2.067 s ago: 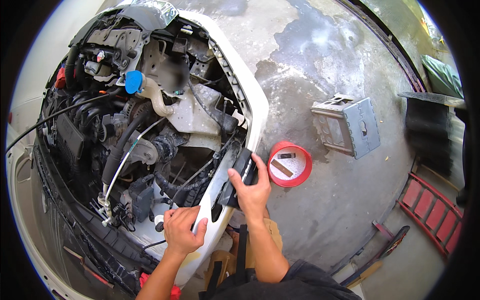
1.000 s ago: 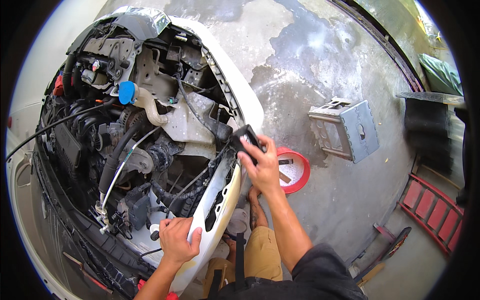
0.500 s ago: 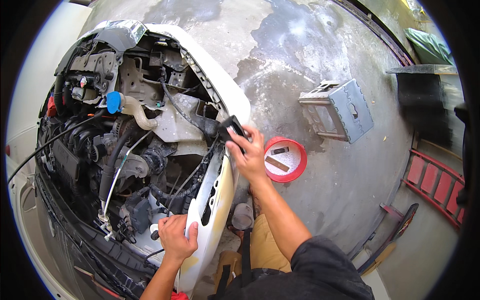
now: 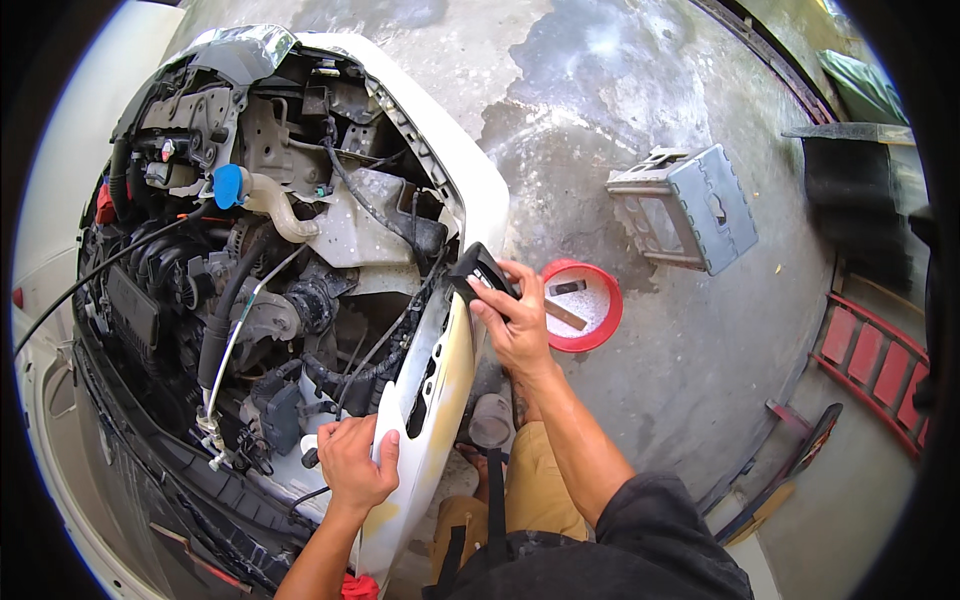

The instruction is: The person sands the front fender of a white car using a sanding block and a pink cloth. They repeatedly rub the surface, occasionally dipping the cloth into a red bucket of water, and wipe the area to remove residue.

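In my right hand (image 4: 517, 322) is a black hand sanding block (image 4: 474, 266), pinched between thumb and fingers at the corner of the car's white body panel (image 4: 440, 400). The panel has yellowish patches along its edge and dark slots cut in it. Lower down, my left hand (image 4: 358, 465) is curled over the panel's upstanding white lip, thumb against its outer side. Left of both hands lies the uncovered engine bay (image 4: 270, 320), with hoses, wiring and a filler neck under a blue cap (image 4: 229, 187).
A red bucket (image 4: 617, 315) of whitish liquid, with a dark block and a brown strip in it, stands right of my right hand. Farther off is a grey plastic step stool (image 4: 715, 210). A red ladder (image 4: 870, 365) lies by the right wall; a grey container (image 4: 490, 420) sits near my feet.
My right hand and the sanding block have shifted slightly right and down along the panel's corner, and the block's tilt has changed. My left hand keeps its place on the panel lip.
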### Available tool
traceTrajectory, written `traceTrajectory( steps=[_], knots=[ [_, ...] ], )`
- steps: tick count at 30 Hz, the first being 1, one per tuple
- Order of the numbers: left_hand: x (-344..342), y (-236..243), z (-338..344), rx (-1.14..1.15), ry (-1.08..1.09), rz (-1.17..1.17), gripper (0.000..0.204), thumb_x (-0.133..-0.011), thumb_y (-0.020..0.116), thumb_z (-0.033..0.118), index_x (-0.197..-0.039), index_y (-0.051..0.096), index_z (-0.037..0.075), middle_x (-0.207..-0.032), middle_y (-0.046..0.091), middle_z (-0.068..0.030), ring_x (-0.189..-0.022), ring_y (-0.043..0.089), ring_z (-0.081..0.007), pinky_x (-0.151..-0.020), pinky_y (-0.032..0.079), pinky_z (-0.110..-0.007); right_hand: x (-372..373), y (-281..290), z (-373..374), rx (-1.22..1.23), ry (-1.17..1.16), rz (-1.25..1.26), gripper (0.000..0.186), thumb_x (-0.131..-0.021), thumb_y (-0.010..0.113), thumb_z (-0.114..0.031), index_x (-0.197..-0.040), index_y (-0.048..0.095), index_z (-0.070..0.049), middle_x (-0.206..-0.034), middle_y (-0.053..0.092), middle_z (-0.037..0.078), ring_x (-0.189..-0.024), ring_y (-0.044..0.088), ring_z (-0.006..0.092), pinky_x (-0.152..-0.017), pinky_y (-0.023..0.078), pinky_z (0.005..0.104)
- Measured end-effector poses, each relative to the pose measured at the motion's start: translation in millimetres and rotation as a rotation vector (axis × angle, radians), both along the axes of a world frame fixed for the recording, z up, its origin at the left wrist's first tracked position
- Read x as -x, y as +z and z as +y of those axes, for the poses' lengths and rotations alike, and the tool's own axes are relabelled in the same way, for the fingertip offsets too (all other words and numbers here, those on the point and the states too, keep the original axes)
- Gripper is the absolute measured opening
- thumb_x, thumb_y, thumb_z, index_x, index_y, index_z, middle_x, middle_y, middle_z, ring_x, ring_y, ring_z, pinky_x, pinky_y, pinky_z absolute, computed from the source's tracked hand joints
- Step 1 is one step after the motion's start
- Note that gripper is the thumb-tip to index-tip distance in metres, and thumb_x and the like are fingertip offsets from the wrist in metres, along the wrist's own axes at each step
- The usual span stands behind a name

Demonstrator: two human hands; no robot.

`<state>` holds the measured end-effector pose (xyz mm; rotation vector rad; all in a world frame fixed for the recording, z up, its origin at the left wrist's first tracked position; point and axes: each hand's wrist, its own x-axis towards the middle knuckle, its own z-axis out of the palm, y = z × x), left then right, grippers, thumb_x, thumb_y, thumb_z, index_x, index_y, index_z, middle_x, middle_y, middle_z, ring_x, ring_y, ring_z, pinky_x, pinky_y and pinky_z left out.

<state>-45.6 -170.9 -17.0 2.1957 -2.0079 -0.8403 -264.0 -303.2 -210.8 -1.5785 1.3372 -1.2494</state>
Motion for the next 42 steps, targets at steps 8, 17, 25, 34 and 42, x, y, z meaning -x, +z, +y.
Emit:
traceTrajectory(
  steps=[8, 17, 25, 34, 42],
  knots=[
    [1.7, 0.6, -0.2, -0.033, -0.034, -0.043, 0.021, -0.093, 0.066, 0.024, -0.097, 0.073, 0.004, -0.081, 0.07, -0.0125, -0.079, 0.065, -0.0316, -0.083, 0.039, -0.043, -22.5, -30.5, 35.0, -0.117, -0.127, -0.394, 0.028, -0.092, 0.083, -0.026, -0.115, 0.077, -0.012, -0.14, 0.057, 0.012, -0.124, 0.059, 0.0313, -0.105, 0.048, 0.0418],
    [-0.2, -0.6, -1.6, -0.053, -0.046, -0.021, 0.02, -0.094, 0.064, 0.023, -0.104, 0.077, 0.012, -0.082, 0.069, -0.0071, -0.078, 0.063, -0.0271, -0.083, 0.037, -0.041, -26.4, -52.1, 69.4, -0.279, -0.2, -0.721, 0.022, -0.093, 0.084, -0.019, -0.098, 0.069, -0.005, -0.139, 0.062, 0.017, -0.127, 0.06, 0.0295, -0.11, 0.046, 0.0416],
    [3.8, 0.1, -3.4, -0.036, -0.033, -0.009, 0.021, -0.095, 0.063, 0.025, -0.103, 0.078, 0.013, -0.083, 0.07, -0.0064, -0.079, 0.063, -0.0267, -0.084, 0.036, -0.04, -29.1, -50.1, 66.5, -0.256, -0.157, -0.749, 0.014, -0.094, 0.081, -0.013, -0.099, 0.069, -0.007, -0.148, 0.056, 0.02, -0.133, 0.059, 0.0334, -0.113, 0.044, 0.0431],
    [5.7, 0.4, -7.7, -0.036, -0.046, -0.003, 0.024, -0.098, 0.06, 0.026, -0.103, 0.079, 0.012, -0.084, 0.071, -0.0049, -0.078, 0.061, -0.0253, -0.084, 0.036, -0.04, -34.7, -41.2, 52.9, -0.195, -0.185, -0.699, 0.017, -0.093, 0.082, -0.019, -0.098, 0.069, -0.009, -0.142, 0.062, 0.018, -0.132, 0.057, 0.0341, -0.115, 0.042, 0.044],
    [5.8, 0.5, -6.5, -0.044, -0.052, -0.004, 0.026, -0.099, 0.059, 0.027, -0.103, 0.079, 0.011, -0.085, 0.072, -0.0041, -0.077, 0.061, -0.0249, -0.084, 0.036, -0.039, -36.9, -49.2, 66.9, -0.256, -0.228, -0.738, 0.021, -0.097, 0.079, -0.024, -0.097, 0.068, -0.007, -0.143, 0.061, 0.012, -0.128, 0.06, 0.0296, -0.109, 0.045, 0.0398]
  ],
)
